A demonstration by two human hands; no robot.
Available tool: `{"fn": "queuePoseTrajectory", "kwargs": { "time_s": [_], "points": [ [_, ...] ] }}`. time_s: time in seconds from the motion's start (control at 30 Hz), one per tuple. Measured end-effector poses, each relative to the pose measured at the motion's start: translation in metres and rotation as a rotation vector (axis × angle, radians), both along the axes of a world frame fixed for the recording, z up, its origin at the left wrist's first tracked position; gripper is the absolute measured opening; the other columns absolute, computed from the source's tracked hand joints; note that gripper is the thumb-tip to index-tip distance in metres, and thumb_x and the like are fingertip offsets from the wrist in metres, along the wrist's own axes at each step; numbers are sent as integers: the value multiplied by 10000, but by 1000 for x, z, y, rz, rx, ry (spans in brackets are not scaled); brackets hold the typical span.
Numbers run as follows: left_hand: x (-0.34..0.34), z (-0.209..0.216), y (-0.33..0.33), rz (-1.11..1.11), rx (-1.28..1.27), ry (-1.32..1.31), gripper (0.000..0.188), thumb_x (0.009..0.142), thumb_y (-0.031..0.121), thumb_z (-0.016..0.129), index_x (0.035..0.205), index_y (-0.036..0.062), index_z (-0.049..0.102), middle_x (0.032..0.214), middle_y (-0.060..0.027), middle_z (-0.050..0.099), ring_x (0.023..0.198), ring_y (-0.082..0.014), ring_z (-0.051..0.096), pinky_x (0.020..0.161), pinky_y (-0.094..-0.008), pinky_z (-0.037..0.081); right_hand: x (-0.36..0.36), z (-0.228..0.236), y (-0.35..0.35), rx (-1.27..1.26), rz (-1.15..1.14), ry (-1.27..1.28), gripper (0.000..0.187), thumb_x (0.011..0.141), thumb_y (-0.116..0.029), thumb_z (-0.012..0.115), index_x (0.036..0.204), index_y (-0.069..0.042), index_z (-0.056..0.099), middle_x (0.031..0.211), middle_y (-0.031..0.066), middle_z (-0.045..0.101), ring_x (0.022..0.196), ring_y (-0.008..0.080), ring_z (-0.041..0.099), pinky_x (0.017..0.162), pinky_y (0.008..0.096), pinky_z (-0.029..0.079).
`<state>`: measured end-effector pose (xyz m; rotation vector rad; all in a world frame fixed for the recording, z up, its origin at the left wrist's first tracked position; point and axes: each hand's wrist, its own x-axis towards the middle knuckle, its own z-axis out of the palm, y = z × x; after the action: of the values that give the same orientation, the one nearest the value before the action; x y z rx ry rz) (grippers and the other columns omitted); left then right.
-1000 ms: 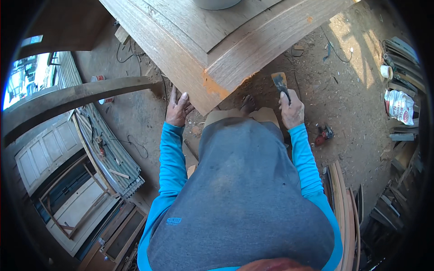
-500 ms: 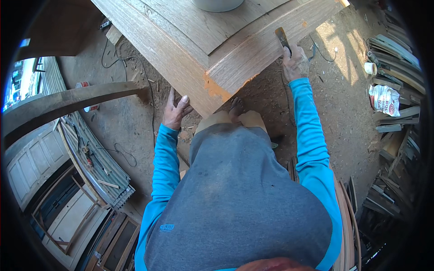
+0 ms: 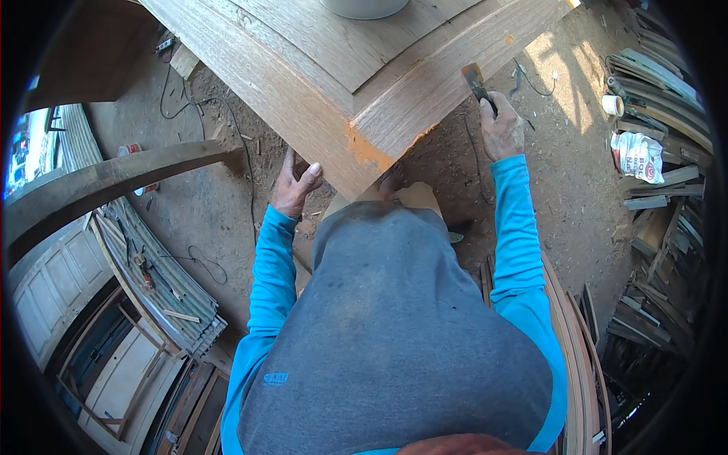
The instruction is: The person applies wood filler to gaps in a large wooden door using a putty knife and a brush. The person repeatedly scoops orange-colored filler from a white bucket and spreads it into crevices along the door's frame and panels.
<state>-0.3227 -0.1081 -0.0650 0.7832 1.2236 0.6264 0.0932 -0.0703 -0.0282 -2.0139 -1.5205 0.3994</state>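
Observation:
A panelled wooden door lies before me with one corner pointing at my body. Orange filler is smeared over the joint at that corner and along its right edge. My left hand rests against the left edge near the corner, fingers stretched and thumb apart; some fingers are partly hidden by the wood. Gripped in my right hand is a putty knife, its dark handle in the fingers and its stained blade at the door's right edge.
A round pale container stands on the door. A curved timber reaches in from the left. Cables trail over the dirt floor. At right are stacked wood offcuts, a white bag and a cup-like container.
My right hand has drawn slightly back toward me and turned, the putty knife still in it. My left hand stays by the corner. The view has shifted a little.

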Motion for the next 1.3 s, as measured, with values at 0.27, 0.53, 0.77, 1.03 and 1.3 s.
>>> {"fn": "queuePoseTrajectory", "kwargs": {
  "time_s": [0.27,0.53,0.77,1.03,1.3],
  "points": [
    [-1,-5,-2,26,19,-2,1017,924,412,751,1653,79,125,1412,-161,538,1186,-265,583,934,-401,549,-51,27,-82,-195,34,295,140,1007,-153,620,1071,-35,657,785,150,671,711,305,694,669,410,531],
    [-10,0,10,-103,-6,-15,1009,921,418,749,1649,71,142,1520,-181,447,1301,-323,545,993,-445,542,-84,15,-96,-112,73,85,128,1012,-169,624,1017,-42,640,770,161,668,724,337,699,644,429,522],
    [-10,-7,13,-137,-22,-75,1011,922,431,748,1645,58,148,1498,-184,464,1282,-324,554,993,-437,540,-112,20,-101,-329,-18,598,160,1034,-186,605,1018,-31,645,731,65,653,598,163,629,563,318,486],
    [-3,4,12,-83,18,-41,993,929,408,740,1640,33,156,1557,-183,415,1334,-315,528,1039,-446,520,-29,30,-24,-128,-69,475,201,1029,-163,598,1121,-6,683,810,56,686,670,107,637,625,283,523],
    [9,-7,-18,177,-57,21,1011,944,432,715,1664,96,91,1522,-187,471,1284,-262,562,991,-370,521,38,-2,39,35,238,-78,265,980,-105,632,1228,-25,680,943,178,689,870,318,704,753,425,552]
  ]
}}
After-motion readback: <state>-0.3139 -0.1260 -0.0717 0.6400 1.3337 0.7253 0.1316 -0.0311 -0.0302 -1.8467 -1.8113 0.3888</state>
